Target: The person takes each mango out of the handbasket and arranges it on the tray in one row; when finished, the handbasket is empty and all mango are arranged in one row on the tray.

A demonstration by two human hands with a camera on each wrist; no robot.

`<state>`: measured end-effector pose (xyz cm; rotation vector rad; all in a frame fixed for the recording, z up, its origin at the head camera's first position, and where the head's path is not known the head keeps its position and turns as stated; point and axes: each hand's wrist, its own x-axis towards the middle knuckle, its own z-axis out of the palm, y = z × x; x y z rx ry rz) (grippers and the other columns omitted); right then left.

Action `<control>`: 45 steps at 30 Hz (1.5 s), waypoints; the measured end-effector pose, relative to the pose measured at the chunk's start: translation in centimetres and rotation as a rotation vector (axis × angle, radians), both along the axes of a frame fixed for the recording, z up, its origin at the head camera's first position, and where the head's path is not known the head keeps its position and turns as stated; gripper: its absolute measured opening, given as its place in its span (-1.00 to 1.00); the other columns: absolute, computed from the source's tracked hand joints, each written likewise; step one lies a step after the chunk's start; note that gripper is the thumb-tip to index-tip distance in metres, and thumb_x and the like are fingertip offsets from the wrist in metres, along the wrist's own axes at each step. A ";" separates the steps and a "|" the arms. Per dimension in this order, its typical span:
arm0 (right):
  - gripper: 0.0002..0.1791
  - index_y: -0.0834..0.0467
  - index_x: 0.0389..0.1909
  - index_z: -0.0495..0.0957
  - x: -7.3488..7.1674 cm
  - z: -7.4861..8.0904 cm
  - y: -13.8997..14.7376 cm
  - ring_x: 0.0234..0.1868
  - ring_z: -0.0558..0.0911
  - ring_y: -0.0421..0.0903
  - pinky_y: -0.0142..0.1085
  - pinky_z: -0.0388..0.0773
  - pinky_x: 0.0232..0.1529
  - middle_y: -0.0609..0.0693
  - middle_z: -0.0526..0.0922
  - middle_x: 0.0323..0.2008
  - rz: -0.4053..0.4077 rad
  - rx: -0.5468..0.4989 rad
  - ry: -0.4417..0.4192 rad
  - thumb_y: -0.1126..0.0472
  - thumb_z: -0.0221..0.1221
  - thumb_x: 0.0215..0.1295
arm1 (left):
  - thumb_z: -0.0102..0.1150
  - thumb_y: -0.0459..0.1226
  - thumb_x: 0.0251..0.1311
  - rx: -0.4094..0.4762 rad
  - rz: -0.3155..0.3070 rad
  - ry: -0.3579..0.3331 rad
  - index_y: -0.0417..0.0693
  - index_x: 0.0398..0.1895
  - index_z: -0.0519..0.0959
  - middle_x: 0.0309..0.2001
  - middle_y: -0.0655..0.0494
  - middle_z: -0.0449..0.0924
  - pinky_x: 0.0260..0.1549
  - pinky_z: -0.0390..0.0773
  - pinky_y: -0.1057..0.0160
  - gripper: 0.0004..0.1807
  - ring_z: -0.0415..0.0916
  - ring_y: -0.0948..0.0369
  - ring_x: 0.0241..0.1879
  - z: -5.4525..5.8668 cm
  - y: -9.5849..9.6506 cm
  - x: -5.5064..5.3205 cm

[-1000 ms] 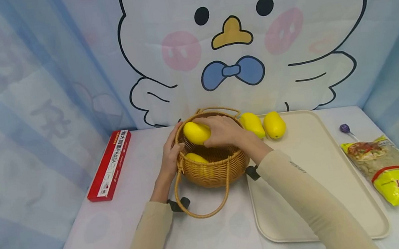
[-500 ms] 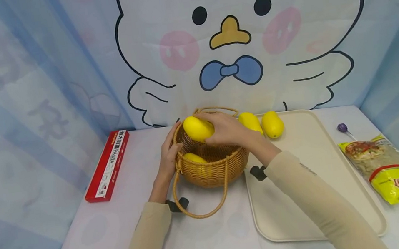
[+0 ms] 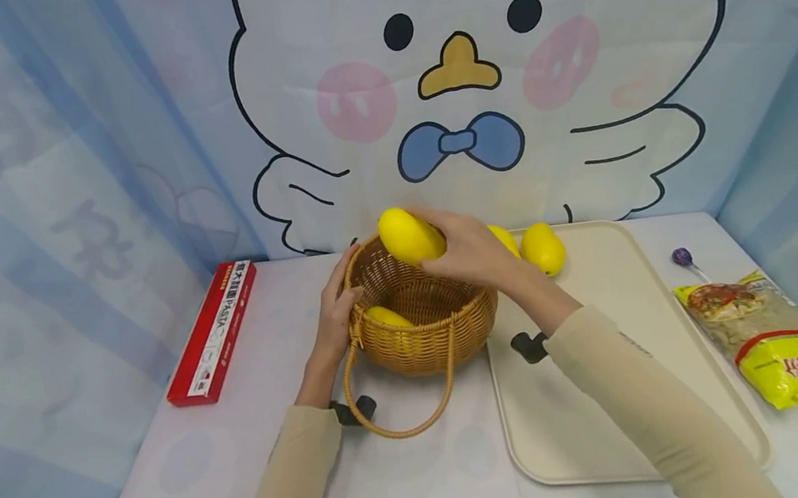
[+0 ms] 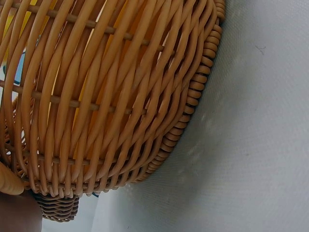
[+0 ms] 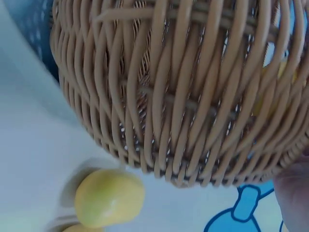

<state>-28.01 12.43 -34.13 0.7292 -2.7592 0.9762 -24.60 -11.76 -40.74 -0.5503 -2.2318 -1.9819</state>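
Observation:
My right hand (image 3: 465, 249) grips a yellow mango (image 3: 408, 238) over the far rim of a round wicker basket (image 3: 427, 350). The left hand (image 3: 335, 312) holds the basket's left side at the rim. Inside, against the near-left wall, lies another mango (image 3: 387, 316). One of the basket's looped handles (image 3: 411, 432) hangs down in front. In the left wrist view, yellow shows through the weave (image 4: 120, 96), and part of the left hand (image 4: 12, 193) is at the lower left corner. The right wrist view is mostly basket wall (image 5: 169, 96), with the right hand (image 5: 297, 198) at its edge.
Two mangoes, one nearer (image 3: 544, 248) and one partly hidden (image 3: 504, 240), lie at the far left of a beige tray (image 3: 559, 430). Further right are a purple lollipop (image 3: 683, 256) and a yellow noodle bag (image 3: 790, 345). A red pasta box (image 3: 214, 336) lies left.
My right hand has lifted the mango up and slightly right, from inside the basket's opening to over its far rim. The left hand keeps its hold on the basket.

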 end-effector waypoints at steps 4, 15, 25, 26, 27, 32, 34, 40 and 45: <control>-0.10 -0.19 0.50 0.20 0.0 0.2 1.0 0.09 0.56 -0.07 -0.11 0.59 0.10 -0.08 0.48 0.35 -0.026 -0.049 0.040 0.07 0.33 0.11 | -0.22 -0.36 0.24 0.008 -0.005 0.007 0.05 0.56 0.13 0.58 -0.09 0.03 0.49 0.11 -0.13 -0.27 0.03 0.04 0.55 -0.1 0.0 0.0; -0.09 -0.13 0.52 0.18 0.2 0.9 3.2 0.21 0.54 0.02 -0.02 0.56 0.17 -0.01 0.43 0.40 -0.080 -0.009 0.068 0.07 0.33 0.11 | -0.20 -0.36 0.25 0.020 -0.007 0.008 0.05 0.56 0.13 0.58 -0.09 0.02 0.48 0.11 -0.15 -0.27 0.03 0.01 0.55 -0.4 0.0 -0.1; -0.11 -0.11 0.51 0.22 0.2 1.3 4.7 0.10 0.55 -0.02 -0.04 0.57 0.11 -0.07 0.44 0.39 -0.089 -0.039 0.099 0.07 0.33 0.12 | -0.18 -0.37 0.25 0.040 -0.017 0.013 0.03 0.56 0.13 0.58 -0.10 0.03 0.47 0.12 -0.18 -0.27 0.04 -0.02 0.55 -0.5 0.0 -0.4; -0.11 -0.12 0.51 0.21 0.2 1.4 4.7 0.09 0.55 -0.02 -0.04 0.57 0.10 -0.07 0.44 0.39 -0.087 -0.044 0.099 0.07 0.33 0.12 | -0.18 -0.37 0.24 0.041 -0.015 0.012 0.02 0.56 0.13 0.58 -0.09 0.04 0.47 0.12 -0.18 -0.27 0.05 -0.01 0.54 -0.5 0.0 -0.4; -0.11 -0.13 0.51 0.21 0.3 1.4 4.8 0.10 0.54 -0.02 -0.05 0.56 0.11 -0.07 0.44 0.39 -0.087 -0.047 0.098 0.06 0.33 0.12 | -0.18 -0.36 0.24 0.040 -0.013 0.011 0.02 0.56 0.14 0.57 -0.09 0.04 0.47 0.12 -0.17 -0.27 0.05 -0.01 0.54 -0.5 0.0 -0.4; -0.09 -0.11 0.53 0.16 0.4 1.5 5.6 0.24 0.53 0.04 0.01 0.53 0.22 0.01 0.42 0.41 -0.094 -0.017 0.129 0.09 0.32 0.15 | -0.21 -0.37 0.26 0.031 -0.017 0.011 0.01 0.56 0.12 0.58 -0.09 0.03 0.48 0.09 -0.19 -0.27 0.02 -0.02 0.55 -0.5 0.1 -0.3; -0.08 -0.08 0.54 0.15 0.3 1.6 6.1 0.30 0.50 0.07 0.03 0.50 0.27 0.04 0.40 0.42 -0.106 0.018 0.149 0.09 0.32 0.15 | -0.21 -0.38 0.27 0.031 -0.019 0.010 0.02 0.56 0.12 0.58 -0.08 0.03 0.48 0.08 -0.20 -0.28 0.01 -0.02 0.56 -0.5 0.1 -0.3; -0.08 -0.07 0.55 0.13 -0.3 1.8 8.2 0.34 0.46 0.15 0.10 0.46 0.28 0.07 0.37 0.45 -0.168 0.093 0.140 0.09 0.31 0.16 | -0.21 -0.38 0.26 0.021 -0.007 -0.005 0.05 0.56 0.12 0.58 -0.06 0.03 0.48 0.11 -0.17 -0.27 0.03 0.01 0.55 -0.5 0.1 -0.2; -0.08 -0.07 0.56 0.10 -0.5 1.7 10.0 0.38 0.40 0.21 0.16 0.39 0.33 0.12 0.33 0.46 -0.225 0.134 0.093 0.08 0.28 0.19 | -0.21 -0.36 0.26 0.025 -0.008 0.001 0.03 0.56 0.12 0.58 -0.11 0.02 0.48 0.12 -0.16 -0.27 0.03 -0.01 0.55 -0.5 0.0 -0.3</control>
